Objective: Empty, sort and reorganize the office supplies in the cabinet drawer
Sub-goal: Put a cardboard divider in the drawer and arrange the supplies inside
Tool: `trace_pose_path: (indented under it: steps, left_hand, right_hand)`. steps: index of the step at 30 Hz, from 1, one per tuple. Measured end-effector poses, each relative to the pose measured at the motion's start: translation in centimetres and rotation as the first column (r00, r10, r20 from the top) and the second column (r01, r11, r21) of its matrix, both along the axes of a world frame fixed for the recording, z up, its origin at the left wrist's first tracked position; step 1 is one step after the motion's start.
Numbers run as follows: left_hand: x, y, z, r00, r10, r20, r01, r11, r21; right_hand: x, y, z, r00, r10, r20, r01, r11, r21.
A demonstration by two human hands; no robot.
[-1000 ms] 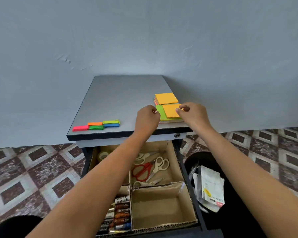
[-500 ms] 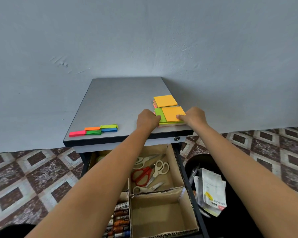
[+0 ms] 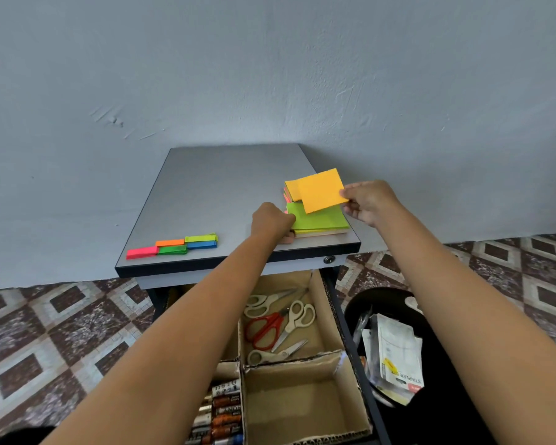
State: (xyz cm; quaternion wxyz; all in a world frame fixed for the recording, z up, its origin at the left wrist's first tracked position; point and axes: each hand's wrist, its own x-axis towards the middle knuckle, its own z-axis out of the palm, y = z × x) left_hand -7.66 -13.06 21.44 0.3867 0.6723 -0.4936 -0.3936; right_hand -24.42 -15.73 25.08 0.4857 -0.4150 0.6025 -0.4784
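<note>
We record the right hand point(image 3: 371, 202) pinching an orange note pad point(image 3: 323, 191) just above the grey cabinet top point(image 3: 212, 187), the left hand point(image 3: 270, 220) curled round the green-topped stack point(image 3: 321, 220) lying there, before a blue-grey wall point(image 3: 270, 75) and patterned tile floor point(image 3: 61, 316).

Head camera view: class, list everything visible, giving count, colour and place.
wall: one, blue-grey, background
floor: one, brown-white tiles, both sides
cabinet top: one, grey, centre
page flags: five, pink, orange, green, yellow, blue, top's front left
orange-topped stack: one, mixed colours, top's back right
green-topped stack: one, mixed colours, top's front right
orange pad: one, orange, held above stacks
drawer: one, cardboard-lined, open below top
scissors: about four, one red, others pale, drawer's back right compartment
markers: several, mixed, front left compartment
bin: one, black, right of drawer, holding packets
left hand: grips green-topped stack
right hand: pinches orange pad
</note>
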Motion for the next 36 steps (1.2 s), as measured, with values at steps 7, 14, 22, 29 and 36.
trace_pose_path:
  steps: [7,14,22,29,36]
  left_hand:
    - [0.3,-0.4,-0.2,1.000,0.009,-0.028,-0.008,1.000,0.022]
    - [0.6,-0.6,0.2,0.998,-0.019,-0.053,0.021,0.999,0.044]
    - [0.2,-0.9,0.1,0.998,-0.010,-0.057,0.013,0.999,0.040]
    - [0.1,-0.7,0.5,0.988,0.041,-0.146,-0.031,0.997,0.072]
    - [-0.4,-0.6,0.8,0.987,0.081,-0.138,-0.071,0.994,0.081]
  right_hand:
    - [3.0,-4.0,0.4,0.990,-0.052,-0.131,0.048,0.998,-0.033]
    - [4.1,-5.6,-0.1,0.810,-0.158,-0.564,0.091,0.985,-0.145]
    - [3.7,-5.1,-1.7,0.729,-0.136,-0.670,0.027,0.985,-0.170]
    - [1.0,-4.4,-1.3,0.854,-0.071,-0.515,0.013,0.993,-0.114]
    - [-1.1,-2.0,-2.5,0.843,0.062,-0.534,-0.045,0.998,0.045]
